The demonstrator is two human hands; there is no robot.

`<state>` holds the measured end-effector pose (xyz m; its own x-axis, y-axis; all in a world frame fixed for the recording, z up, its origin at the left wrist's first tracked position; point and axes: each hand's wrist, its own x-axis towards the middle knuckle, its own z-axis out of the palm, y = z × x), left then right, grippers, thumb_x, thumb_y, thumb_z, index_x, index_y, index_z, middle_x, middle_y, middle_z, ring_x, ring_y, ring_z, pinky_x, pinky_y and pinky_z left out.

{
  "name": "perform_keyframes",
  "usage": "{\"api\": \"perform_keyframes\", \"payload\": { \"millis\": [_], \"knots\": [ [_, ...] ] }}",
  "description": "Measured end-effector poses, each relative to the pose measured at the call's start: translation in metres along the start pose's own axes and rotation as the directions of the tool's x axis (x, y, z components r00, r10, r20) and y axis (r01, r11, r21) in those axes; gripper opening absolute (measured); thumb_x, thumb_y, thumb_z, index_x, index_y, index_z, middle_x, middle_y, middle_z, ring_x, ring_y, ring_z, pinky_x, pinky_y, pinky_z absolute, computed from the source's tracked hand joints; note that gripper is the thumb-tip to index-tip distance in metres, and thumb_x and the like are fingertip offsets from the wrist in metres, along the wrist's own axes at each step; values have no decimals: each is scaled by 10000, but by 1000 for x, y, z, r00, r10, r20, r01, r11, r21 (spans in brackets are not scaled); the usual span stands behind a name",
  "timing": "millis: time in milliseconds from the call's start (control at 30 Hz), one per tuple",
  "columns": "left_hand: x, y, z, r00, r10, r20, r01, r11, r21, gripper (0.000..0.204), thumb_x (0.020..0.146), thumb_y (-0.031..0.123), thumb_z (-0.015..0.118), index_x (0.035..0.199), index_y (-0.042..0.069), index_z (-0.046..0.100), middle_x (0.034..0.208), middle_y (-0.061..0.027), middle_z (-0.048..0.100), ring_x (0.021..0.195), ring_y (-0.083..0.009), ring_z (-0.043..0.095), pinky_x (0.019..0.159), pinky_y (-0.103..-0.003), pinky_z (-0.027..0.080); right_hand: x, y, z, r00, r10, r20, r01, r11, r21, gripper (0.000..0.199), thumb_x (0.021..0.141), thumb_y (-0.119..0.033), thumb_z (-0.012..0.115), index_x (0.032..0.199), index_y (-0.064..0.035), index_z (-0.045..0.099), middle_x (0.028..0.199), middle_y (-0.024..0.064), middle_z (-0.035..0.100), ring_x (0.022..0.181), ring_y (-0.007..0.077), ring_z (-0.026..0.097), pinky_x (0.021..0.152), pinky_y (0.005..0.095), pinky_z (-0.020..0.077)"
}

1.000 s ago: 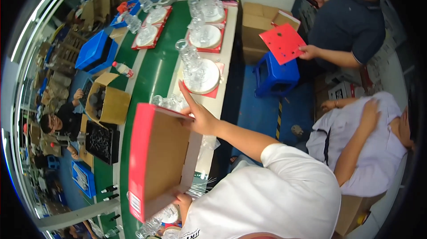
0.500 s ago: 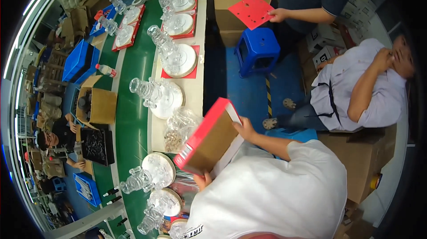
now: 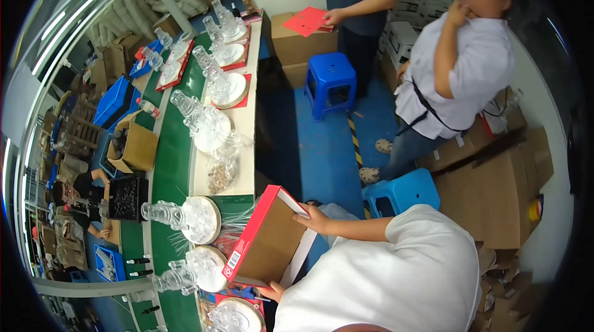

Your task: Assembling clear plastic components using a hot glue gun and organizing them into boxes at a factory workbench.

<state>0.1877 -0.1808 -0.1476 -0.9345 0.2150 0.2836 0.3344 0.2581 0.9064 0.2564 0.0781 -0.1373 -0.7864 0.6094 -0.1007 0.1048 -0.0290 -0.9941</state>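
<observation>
1. Head cam, R hand: fingers gripping the upper wall of an open red box, brown inside.
2. Same cam, L hand: on the box's lower edge near the corner, fingers closed on it afaict, tho the box hides some.
3. Box is tilted btwn both hands, by the table edge, open side facing the wearer. Can't tell if it's touching anything underneath.
4. Glass pieces w/ round white discs line the table, plus a clear bag w/ small brown bits.
5. Bg: co-worker's hand holding a red sheet, blue stool nearby.
</observation>
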Motion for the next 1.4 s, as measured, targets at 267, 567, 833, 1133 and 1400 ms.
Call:
{"api": "perform_keyframes", "payload": {
  "millis": [267, 567, 833, 1133, 1400],
  "knots": [
    [-50, 35, -15, 975, -206, 79, 212, 974, -74, 450, 842, 85, 451, 1248, -101, 391, 1191, -240, 469, 1074, -307, 447, 966, -362, 324, -85, -14, -26, 986, -116, -123, 123, 991, 48, 299, 880, -233, 569, 1078, -10, 548, 960, 97, 633, 899, 156, 579, 779, 309, 445],
    [-42, 80, 13, 954, -39, 298, 100, 976, -191, 401, 868, 74, 448, 1241, -65, 398, 1195, -193, 471, 1059, -265, 449, 959, -343, 321, -116, -25, -70, 959, -126, -255, 123, 992, -30, 355, 859, -294, 579, 1073, -13, 549, 909, 137, 644, 839, 218, 612, 749, 338, 467],
    [-47, 120, 48, 959, -120, 257, 218, 891, -397, 384, 908, 92, 463, 1260, -42, 384, 1221, -135, 463, 1095, -223, 444, 969, -317, 312, -130, -37, -108, 977, -69, -204, 43, 990, -133, 430, 869, -253, 587, 1218, -20, 494, 1062, 147, 626, 978, 240, 600, 830, 323, 457],
    [-39, 119, 49, 939, 18, 343, 80, 960, -269, 343, 916, 93, 490, 1224, -42, 418, 1129, -124, 516, 1028, -212, 480, 926, -301, 346, -146, -38, -108, 941, -114, -318, 83, 990, -111, 414, 856, -266, 609, 1173, -12, 524, 1021, 158, 642, 922, 274, 628, 788, 334, 477],
    [-43, 121, 51, 961, 76, 267, -33, 986, -163, 285, 912, 99, 510, 1151, -50, 465, 1058, -142, 557, 950, -223, 520, 871, -309, 388, -155, -50, -105, 905, -132, -403, 62, 981, -182, 364, 839, -254, 638, 1091, 1, 572, 930, 168, 659, 857, 272, 650, 716, 324, 496]
  ]
}}
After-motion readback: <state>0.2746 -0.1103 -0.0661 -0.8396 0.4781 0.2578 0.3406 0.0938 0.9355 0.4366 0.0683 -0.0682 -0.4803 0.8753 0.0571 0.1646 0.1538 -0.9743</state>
